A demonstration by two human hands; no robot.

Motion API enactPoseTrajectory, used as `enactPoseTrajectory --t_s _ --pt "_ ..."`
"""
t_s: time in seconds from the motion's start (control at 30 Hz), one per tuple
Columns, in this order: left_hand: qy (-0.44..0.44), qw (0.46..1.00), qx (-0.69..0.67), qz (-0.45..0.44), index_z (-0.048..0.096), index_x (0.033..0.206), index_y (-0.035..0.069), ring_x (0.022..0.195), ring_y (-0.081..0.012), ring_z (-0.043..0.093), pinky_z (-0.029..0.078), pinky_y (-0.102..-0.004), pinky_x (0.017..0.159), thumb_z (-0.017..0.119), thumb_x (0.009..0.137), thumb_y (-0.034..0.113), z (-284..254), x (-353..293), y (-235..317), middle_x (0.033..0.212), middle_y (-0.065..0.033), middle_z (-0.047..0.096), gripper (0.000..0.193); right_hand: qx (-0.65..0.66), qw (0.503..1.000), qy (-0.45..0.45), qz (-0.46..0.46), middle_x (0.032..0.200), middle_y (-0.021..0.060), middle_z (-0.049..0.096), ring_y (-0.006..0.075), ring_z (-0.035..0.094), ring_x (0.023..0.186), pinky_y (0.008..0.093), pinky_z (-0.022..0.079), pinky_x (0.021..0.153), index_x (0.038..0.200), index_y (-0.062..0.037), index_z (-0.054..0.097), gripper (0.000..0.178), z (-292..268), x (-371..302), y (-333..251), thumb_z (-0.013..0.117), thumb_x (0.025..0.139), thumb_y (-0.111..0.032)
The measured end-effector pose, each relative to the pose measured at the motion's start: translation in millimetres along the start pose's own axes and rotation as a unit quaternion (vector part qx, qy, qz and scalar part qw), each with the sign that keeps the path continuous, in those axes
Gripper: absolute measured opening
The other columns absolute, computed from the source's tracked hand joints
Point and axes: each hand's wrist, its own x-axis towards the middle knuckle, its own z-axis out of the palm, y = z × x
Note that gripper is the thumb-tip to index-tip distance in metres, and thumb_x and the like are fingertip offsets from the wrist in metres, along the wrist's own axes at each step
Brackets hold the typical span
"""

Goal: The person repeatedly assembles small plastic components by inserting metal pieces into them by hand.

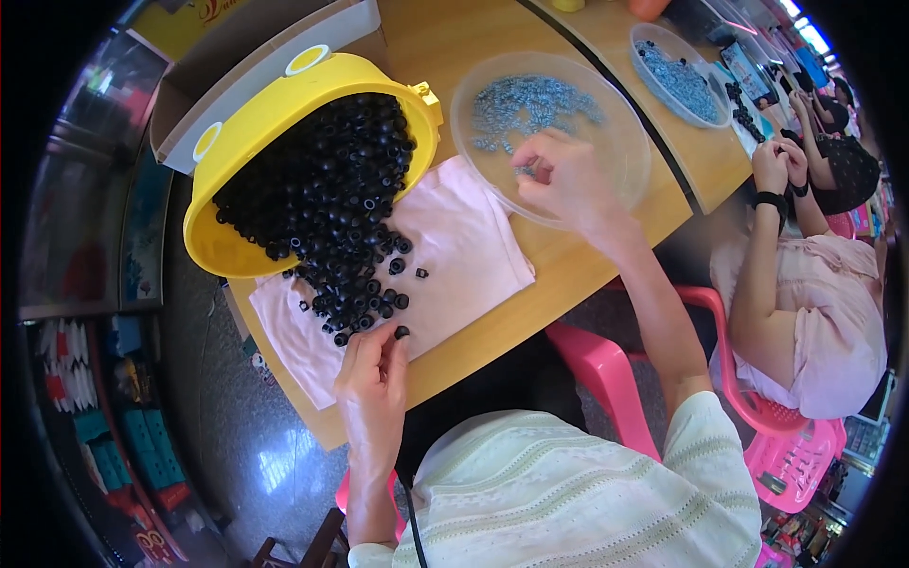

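My left hand (371, 374) is closed in a pinch on a small round black plastic part (401, 332) at the near edge of the pink cloth. Beside it, a heap of similar black parts (341, 189) spills out of a tipped yellow tub (213, 251) onto the cloth (464, 275). My right hand (563, 180) reaches over a round clear plastic tray (615, 175), its thumb and fingers pinched on a small metallic piece. Many small blue-grey metallic pieces (535, 102) lie in that tray; they are too small to tell their exact kind.
A cardboard box (265, 43) stands behind the tub. At right, a second clear tray (696, 95) holds more blue-grey pieces on an adjoining table. Co-workers (786, 246) sit there, one handling a small part. Pink plastic chairs (601, 374) stand by the table; shelves (104, 417) line the left.
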Motion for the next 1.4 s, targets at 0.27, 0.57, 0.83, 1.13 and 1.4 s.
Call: enactPoseTrajectory --t_s 0.27,0.57,0.83,1.13,1.4 --pt "-0.026 0.991 -0.127 0.041 0.063 0.107 -0.002 0.072 -0.0111 0.059 0.048 -0.0231 0.065 0.062 0.088 0.001 0 34 31 0.087 -0.0072 0.062 0.019 0.13 0.985 -0.008 -0.117 0.087 0.004 0.059 0.0093 0.058 0.063 0.0226 0.049 0.054 0.087 -0.0034 0.062 0.018 10 -22 -61 0.067 0.073 0.006" --pt "-0.147 0.911 -0.376 -0.085 0.06 0.1 -0.001 0.08 -0.0109 0.062 0.049 -0.0232 0.074 0.067 0.087 0.006 14 100 26 0.09 -0.0069 0.067 0.016 0.198 0.964 0.043 -0.173 0.087 0.01 0.057 0.0244 0.061 0.073 0.0313 0.051 0.059 0.088 -0.0024 0.058 0.022 41 -23 -67 0.066 0.07 0.007" --pt "-0.151 0.914 -0.367 -0.086 0.06 0.103 -0.001 0.081 -0.0125 0.064 0.051 -0.0236 0.075 0.064 0.086 0.0 18 101 24 0.095 -0.0083 0.067 0.017 0.183 0.975 0.044 -0.114 0.095 0.0082 0.059 0.0188 0.06 0.071 0.0273 0.05 0.06 0.095 -0.0033 0.061 0.028 49 -30 -45 0.065 0.071 0.011" --pt "-0.162 0.963 0.036 0.214 0.064 0.086 0.003 0.077 -0.0265 0.057 0.048 -0.0338 0.069 0.071 0.072 -0.001 25 64 25 0.084 -0.0084 0.062 0.016 -0.023 0.994 0.002 -0.107 0.103 0.0108 0.059 0.0303 0.062 0.087 0.0349 0.052 0.07 0.101 -0.0022 0.06 0.032 51 -37 -42 0.064 0.071 0.006" --pt "-0.07 0.97 0.081 0.218 0.066 0.091 0.003 0.082 -0.0276 0.057 0.048 -0.0353 0.071 0.07 0.074 0.001 20 77 30 0.088 -0.0104 0.061 0.017 -0.022 0.996 0.003 -0.083 0.104 0.011 0.061 0.0308 0.063 0.086 0.0363 0.052 0.069 0.106 -0.0037 0.06 0.034 50 -39 -41 0.063 0.073 0.006"
